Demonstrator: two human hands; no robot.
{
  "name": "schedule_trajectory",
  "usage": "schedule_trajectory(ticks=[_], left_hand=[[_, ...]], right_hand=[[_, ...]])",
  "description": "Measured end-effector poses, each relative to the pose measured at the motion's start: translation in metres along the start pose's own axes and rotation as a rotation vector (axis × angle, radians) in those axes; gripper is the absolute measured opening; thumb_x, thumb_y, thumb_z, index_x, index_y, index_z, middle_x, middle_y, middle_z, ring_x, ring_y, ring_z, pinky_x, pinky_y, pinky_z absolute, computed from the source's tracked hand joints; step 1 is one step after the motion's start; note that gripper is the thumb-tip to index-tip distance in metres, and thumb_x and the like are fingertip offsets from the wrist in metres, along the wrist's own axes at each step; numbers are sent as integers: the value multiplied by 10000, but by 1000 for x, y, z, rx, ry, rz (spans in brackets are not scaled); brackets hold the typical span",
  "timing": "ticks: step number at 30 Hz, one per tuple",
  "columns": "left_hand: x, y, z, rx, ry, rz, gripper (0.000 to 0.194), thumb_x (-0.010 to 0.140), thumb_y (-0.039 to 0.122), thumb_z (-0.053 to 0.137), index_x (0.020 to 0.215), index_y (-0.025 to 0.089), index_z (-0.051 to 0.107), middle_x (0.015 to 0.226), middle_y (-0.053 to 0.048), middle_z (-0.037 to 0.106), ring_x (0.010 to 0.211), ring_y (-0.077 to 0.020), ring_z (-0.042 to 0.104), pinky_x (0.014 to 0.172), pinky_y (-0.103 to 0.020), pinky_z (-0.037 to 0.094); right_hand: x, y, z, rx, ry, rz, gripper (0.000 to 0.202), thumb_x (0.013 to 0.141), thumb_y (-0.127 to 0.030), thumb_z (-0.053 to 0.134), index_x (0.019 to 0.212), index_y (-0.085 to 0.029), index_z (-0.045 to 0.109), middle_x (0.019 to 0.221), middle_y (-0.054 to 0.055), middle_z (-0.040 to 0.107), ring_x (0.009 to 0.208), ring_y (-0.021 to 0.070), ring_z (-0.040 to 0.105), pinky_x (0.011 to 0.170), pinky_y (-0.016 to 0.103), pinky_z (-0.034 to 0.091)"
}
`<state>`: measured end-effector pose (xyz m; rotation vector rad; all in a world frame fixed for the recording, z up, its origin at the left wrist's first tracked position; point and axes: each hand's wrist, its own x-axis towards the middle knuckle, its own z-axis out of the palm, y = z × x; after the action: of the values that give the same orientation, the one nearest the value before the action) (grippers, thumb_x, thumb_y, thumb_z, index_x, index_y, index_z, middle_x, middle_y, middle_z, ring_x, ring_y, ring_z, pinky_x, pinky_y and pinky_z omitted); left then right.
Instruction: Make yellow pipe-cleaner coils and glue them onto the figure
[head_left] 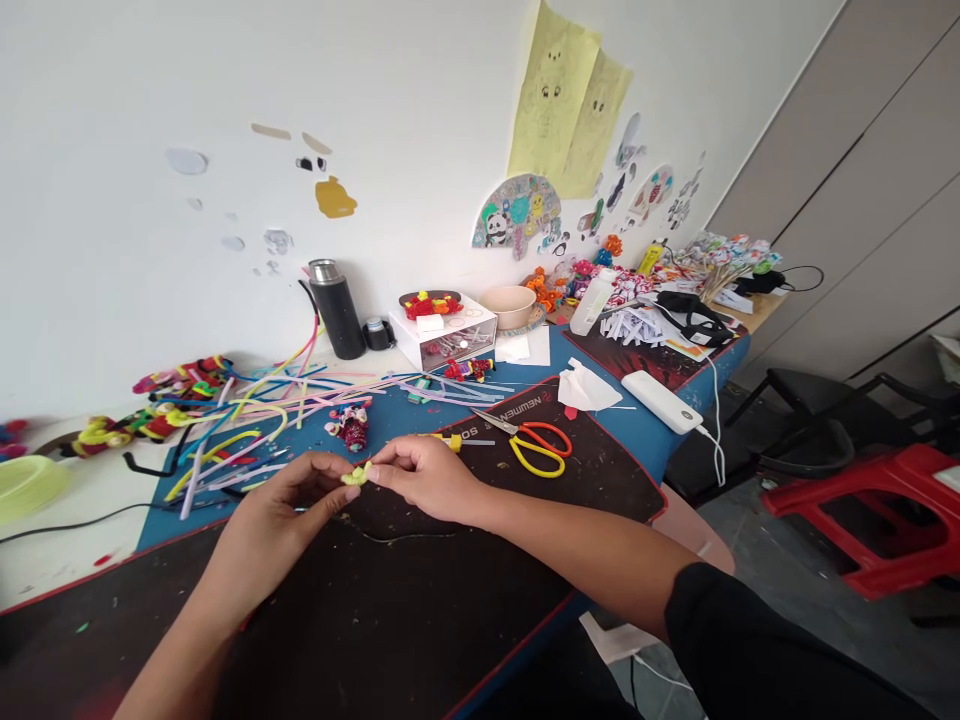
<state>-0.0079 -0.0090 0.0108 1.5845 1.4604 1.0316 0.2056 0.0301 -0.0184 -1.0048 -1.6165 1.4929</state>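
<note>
A small yellow-green fuzzy piece (355, 476) is pinched between both hands above the black mat (375, 620). My left hand (292, 505) grips its left side with thumb and fingers. From the right, my right hand (427, 478) holds its other side between thumb and fingertips. Just beyond the hands stands a small dark red figure (351, 427). A yellow glue gun (450, 441) lies partly hidden behind my right hand. Scissors with red and yellow handles (536, 447) rest open on the mat to the right.
Fuzzy stems (285, 400) and fuzzy figures (172, 405) spread over the back left. A black bottle (337, 310), a white drawer box (448, 335) and a bowl (508, 307) stand near the wall. A white power bank (661, 402) lies at right, a red stool (862, 510) beyond.
</note>
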Motion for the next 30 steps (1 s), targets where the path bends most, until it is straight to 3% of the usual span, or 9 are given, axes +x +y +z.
schedule_trajectory(ticks=[5,9,18,30], left_hand=[[3,-3,-5,-181,-32,-93,593,619,714,990,1007,290,845,910,-61,857,835,-302,788,745,-396,658],[5,-11,-9,-225,-15,-132,516,663,671,992,969,270,886,891,-65,855,799,-269,761,745,-381,645],[5,-16,-9,-278,-59,-120,551,626,705,1023,928,261,898,841,-61,835,805,-262,752,730,-345,624],[5,-14,-7,-212,-88,-80,543,663,749,982,843,249,869,804,-58,791,773,-251,699,713,-341,588]], right_hand=[[-1,-3,0,-1,4,-3,216,1005,-393,833,1003,-181,792,622,-73,567,554,102,470,560,235,333],[-2,-3,0,-3,7,0,277,996,-452,840,1001,-179,794,618,-67,565,556,106,477,553,237,329],[-1,0,1,5,-4,-21,178,1015,-339,800,977,-166,784,610,-72,573,548,97,486,568,230,335],[-1,6,1,2,-11,3,172,1023,-338,812,982,-171,791,609,-80,565,550,95,492,582,234,346]])
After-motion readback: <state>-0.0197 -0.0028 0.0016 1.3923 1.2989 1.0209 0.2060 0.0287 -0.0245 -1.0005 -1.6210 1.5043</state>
